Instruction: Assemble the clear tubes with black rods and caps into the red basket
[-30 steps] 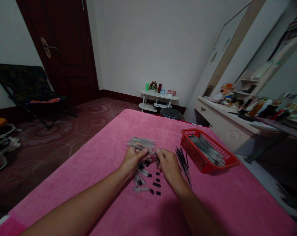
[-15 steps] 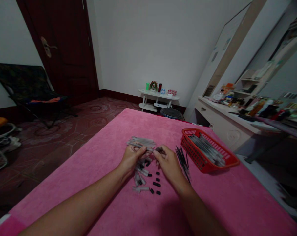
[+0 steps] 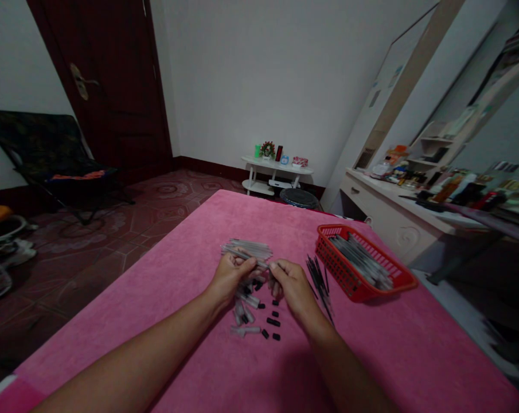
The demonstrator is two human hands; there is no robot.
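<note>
My left hand (image 3: 230, 275) pinches a thin grey pen-like tube (image 3: 246, 256) that points toward my right hand (image 3: 288, 280). The right fingers are closed at the tube's right end; whatever small part they grip is hidden. Behind the hands lies a row of clear tubes (image 3: 257, 248). Below them are clear plastic pieces (image 3: 247, 330) and several small black caps (image 3: 273, 322). To the right of my right hand, thin black rods (image 3: 320, 284) lie loosely bunched beside a red basket (image 3: 352, 289) full of grey sticks (image 3: 362, 261).
Pink cloth (image 3: 190, 252) covers the table. A dresser (image 3: 397, 212) crowded with bottles stands at the right. Beyond the table are a white shelf stand (image 3: 259, 163) and a round black lid (image 3: 299, 198). A folding chair (image 3: 48, 149) stands at the left by the door.
My right hand has turned slightly, with its fingers now curled lower at the tube's end. The left hand has barely moved.
</note>
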